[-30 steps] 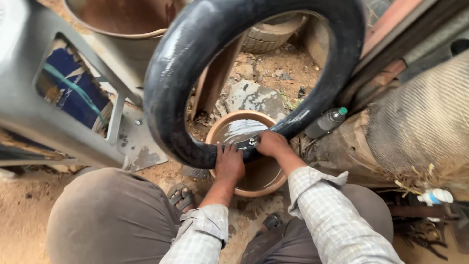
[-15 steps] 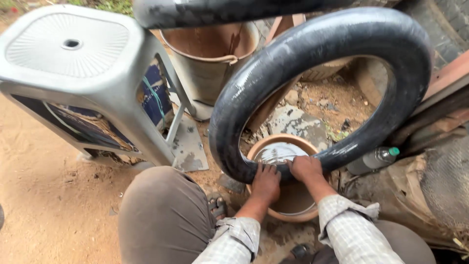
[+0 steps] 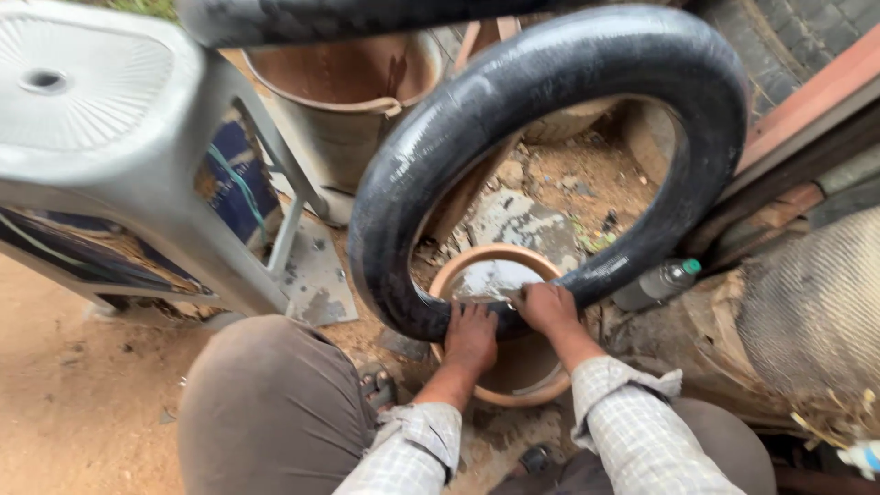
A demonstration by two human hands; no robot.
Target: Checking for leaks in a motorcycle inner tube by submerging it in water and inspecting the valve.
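Bare, reddish-brown dirt ground strewn with small stones and rubble makes up the floor of this outdoor work spot. At left a grey plastic stool stands on it, a rusty metal bucket sits behind, and a clear plastic bottle with a green cap lies at right beside a woven sack. A round terracotta-coloured basin holding water rests on the ground between the person's knees. The left hand curls its fingers over the lowest part of a black rubber inner tube, gripping it. The right hand closes on the same stretch just beside it. That tube stands upright, its bottom edge pressed down into the basin under both hands.
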